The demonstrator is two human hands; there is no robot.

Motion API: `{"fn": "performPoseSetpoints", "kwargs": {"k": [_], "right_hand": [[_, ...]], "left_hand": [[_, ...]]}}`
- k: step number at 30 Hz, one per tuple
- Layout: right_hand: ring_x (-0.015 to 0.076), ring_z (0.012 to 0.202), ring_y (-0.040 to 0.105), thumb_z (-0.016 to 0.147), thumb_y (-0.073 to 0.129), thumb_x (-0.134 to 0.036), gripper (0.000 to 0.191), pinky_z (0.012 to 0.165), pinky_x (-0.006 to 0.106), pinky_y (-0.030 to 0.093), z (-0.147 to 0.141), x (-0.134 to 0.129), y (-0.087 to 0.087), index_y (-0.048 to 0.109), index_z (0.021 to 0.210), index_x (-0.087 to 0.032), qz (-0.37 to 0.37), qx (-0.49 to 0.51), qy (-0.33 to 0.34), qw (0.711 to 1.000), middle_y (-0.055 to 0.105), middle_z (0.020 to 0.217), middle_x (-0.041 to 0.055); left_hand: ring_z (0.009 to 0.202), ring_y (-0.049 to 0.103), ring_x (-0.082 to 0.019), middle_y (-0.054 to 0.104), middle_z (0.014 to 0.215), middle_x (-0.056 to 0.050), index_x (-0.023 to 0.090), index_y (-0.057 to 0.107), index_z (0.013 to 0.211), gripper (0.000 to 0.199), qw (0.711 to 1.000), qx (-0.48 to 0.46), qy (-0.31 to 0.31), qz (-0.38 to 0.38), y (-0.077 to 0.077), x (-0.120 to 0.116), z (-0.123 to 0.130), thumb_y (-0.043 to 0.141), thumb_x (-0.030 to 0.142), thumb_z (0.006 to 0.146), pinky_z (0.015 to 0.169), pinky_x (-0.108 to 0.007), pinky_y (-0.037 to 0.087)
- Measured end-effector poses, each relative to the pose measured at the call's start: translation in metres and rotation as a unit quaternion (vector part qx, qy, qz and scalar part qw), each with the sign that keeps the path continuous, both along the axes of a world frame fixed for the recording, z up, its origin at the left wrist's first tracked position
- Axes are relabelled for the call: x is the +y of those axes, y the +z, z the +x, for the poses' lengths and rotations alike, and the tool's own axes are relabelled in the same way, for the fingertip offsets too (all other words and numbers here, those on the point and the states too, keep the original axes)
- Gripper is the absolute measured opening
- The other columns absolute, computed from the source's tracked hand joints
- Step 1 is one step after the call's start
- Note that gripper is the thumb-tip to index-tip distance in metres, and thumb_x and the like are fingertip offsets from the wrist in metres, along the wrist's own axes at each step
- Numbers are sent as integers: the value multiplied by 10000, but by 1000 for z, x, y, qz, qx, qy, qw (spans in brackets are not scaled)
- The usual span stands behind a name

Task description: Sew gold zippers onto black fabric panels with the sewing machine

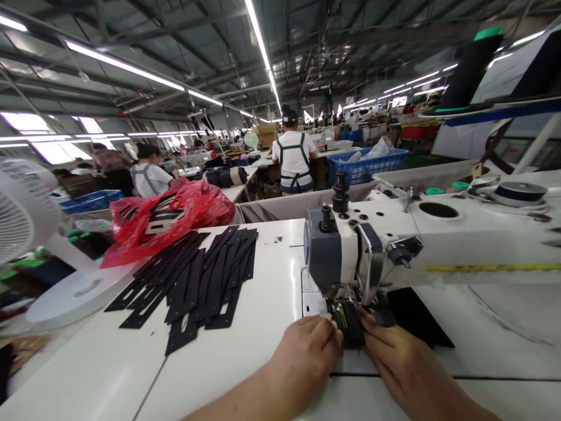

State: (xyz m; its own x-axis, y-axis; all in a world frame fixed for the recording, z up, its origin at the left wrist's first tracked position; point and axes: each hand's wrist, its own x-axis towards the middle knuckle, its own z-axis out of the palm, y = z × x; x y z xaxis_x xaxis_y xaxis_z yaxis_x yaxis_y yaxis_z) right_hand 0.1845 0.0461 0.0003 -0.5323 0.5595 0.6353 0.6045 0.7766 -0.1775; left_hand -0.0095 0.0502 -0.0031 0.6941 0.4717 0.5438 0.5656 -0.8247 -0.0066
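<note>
A white sewing machine (390,240) with a dark grey end cover stands over the table. Beneath its needle area lies a small black workpiece (353,334) with a gold toothed strip on it, looking like a zipper. My left hand (307,351) is closed, pinching the left edge of this piece close to the presser foot. On the other side my right hand (401,354) grips its right edge, fingers together and tips partly hidden under the machine head. A flat black sheet (418,318) lies right of the needle, behind my right hand.
Many black strips with slots (205,280) are piled on the white table (228,374) at left. Behind them sits a red plastic bag (197,202); a white fan (56,245) stands far left. Blue basket (368,166) and a person in an apron (293,152) are beyond.
</note>
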Motion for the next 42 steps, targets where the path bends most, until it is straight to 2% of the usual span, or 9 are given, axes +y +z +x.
{"fn": "performPoseSetpoints", "kwargs": {"k": [7,12,17,27,34,42], "right_hand": [[178,943,633,847,352,-75,336,823,291,530,2,8,-3,644,969,-189,-22,-2,1,1000,673,984,82],[177,906,643,832,343,-72,343,784,282,535,1,15,-3,647,926,-201,-41,-2,-8,999,677,956,78],[185,814,655,838,331,-98,349,727,287,540,2,22,-5,652,902,-218,-26,-13,-22,999,685,869,67],[177,733,644,843,346,-100,326,689,274,519,4,26,-9,656,908,-181,-15,-28,-23,999,684,834,72],[191,801,656,879,332,-129,328,717,291,527,3,27,-10,646,953,-187,-15,-22,-23,999,687,877,80],[182,808,658,873,314,-120,344,719,276,534,2,25,-7,646,937,-185,-14,-30,-28,999,688,888,78]], "left_hand": [[620,548,-166,552,693,-55,114,569,769,271,999,28,17,-16,2,8,0,351,119,931,565,-290,515],[644,543,-170,545,730,-57,115,565,824,222,998,52,30,-16,0,16,-1,373,129,932,577,-294,505],[649,543,-166,547,734,-48,130,564,821,220,997,55,48,-17,-2,22,-2,378,148,937,584,-280,500],[688,561,-178,573,778,-52,127,565,813,169,996,70,45,-43,-1,24,-4,428,133,911,627,-293,509],[782,581,-188,581,819,-65,122,571,880,107,995,63,31,-66,2,22,-6,465,129,893,713,-292,521],[768,571,-197,587,825,-84,112,584,871,177,995,50,30,-86,1,23,-6,414,139,913,702,-309,522]]}}
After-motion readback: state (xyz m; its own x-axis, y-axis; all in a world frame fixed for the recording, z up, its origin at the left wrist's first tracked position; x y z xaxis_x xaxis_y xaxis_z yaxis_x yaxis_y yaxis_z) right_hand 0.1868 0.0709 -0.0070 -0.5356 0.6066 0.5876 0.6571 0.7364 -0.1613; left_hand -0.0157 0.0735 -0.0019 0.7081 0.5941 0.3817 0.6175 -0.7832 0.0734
